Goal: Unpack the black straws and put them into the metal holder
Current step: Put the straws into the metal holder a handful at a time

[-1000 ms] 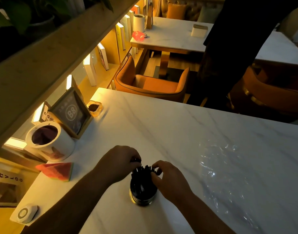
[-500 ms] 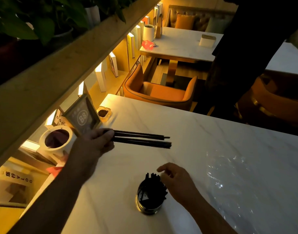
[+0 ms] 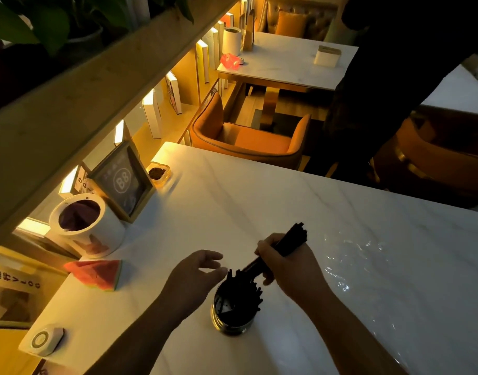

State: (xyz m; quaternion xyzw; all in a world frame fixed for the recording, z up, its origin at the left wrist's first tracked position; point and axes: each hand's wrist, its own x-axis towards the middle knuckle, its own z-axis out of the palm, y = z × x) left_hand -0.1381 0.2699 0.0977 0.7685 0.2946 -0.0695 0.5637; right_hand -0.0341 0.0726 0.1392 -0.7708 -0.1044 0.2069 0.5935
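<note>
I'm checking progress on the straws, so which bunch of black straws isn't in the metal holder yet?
The bunch gripped in the right hand, slanting up to the right above the holder. The other straws already stand inside it.

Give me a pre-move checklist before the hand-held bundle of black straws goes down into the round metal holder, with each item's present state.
1. Right hand closed around the bundle of black straws: ok.
2. Bundle's lower end aimed at the round metal holder, slanting in from the upper right: ok.
3. Holder upright on the white marble table: ok.
4. Room left inside among the straws already standing there: cannot tell, too dark.
5. Left hand bracing the holder: not ok, it hangs open beside the rim.
6. Clear plastic wrap off the bundle, lying to the right: ok.
</note>
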